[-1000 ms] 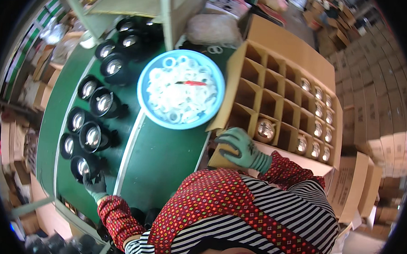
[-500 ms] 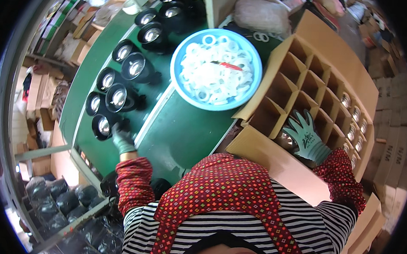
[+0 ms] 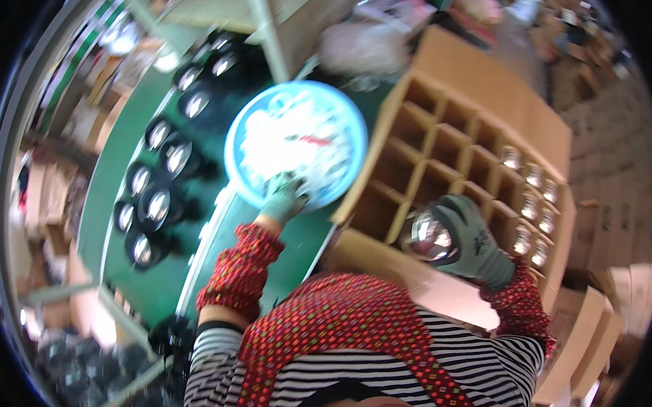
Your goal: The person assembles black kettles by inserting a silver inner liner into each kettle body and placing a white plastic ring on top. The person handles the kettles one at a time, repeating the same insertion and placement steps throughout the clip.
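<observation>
My right hand, in a pale green glove with dark fingertips, is closed around a shiny silver light bulb. It holds the bulb over the near cells of a divided cardboard box. My left hand, gloved alike, reaches over the near rim of a light blue basin. Its fingers touch the heap of white plastic rings inside; they are blurred, and any ring between them cannot be made out. A red and black object lies on the rings.
Rows of black cups with silver insides stand on the green table at left. Several silver bulbs fill cells on the box's right side. Dark wrapped items lie at lower left; cartons are stacked at right.
My left hand has moved from the black cups rightward to the basin. My right hand, earlier spread over a bulb in the box, now grips and has raised it. The view has shifted.
</observation>
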Motion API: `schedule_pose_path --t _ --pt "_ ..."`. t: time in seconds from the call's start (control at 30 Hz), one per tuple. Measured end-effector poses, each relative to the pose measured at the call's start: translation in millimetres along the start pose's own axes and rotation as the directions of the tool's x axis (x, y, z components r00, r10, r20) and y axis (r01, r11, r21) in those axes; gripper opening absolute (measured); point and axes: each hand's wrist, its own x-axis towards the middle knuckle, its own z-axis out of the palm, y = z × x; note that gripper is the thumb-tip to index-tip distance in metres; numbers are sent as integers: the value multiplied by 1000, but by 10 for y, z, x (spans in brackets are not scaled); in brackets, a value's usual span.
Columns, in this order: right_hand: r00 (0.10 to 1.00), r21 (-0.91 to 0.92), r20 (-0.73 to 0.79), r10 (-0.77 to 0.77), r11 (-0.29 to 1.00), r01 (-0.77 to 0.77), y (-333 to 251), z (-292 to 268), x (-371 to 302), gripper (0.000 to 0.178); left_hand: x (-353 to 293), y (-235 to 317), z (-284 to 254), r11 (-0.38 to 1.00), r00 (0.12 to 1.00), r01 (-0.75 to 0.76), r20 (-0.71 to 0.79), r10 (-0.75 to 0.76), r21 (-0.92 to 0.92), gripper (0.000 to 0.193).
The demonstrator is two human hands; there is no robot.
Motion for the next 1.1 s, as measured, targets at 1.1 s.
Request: schedule_pose_path --t 1.1 --pt "894 693 -416 168 695 192 -800 964 926 122 -1282 684 -1500 259 851 -306 -385 -357 -916 17"
